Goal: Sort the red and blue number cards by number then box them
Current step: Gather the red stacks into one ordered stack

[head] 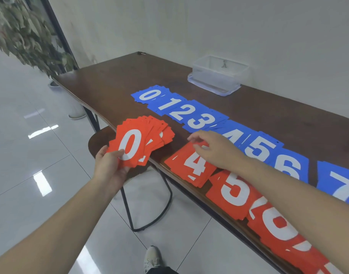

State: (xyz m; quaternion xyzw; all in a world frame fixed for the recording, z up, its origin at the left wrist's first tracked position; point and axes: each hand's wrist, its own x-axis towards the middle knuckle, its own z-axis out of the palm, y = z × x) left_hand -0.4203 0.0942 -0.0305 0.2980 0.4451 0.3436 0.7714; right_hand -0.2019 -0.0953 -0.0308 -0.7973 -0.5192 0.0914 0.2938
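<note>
The right hand (213, 149) and its forearm cover the top of the red 4 pile (191, 167) and part of the blue 4 (232, 136), 5 (258, 147) and 6 (288, 167) cards. In the left hand (110, 167), only the red 0 (130, 144) of the fanned stack shows its number whole; the cards behind it show only slivers. The blue 7 (339, 184) is cut by the right edge, the red cards past the red 6 (276, 224) run out at the bottom corner unread, and the small object (224, 63) beyond the clear box (217, 76) is too blurred to name.

Two rows of number cards on the table (114, 84): far row (199, 115) behind near row (229, 190). Box (217, 74) behind both, by the wall. Stool (102, 139) under the table's near edge, left.
</note>
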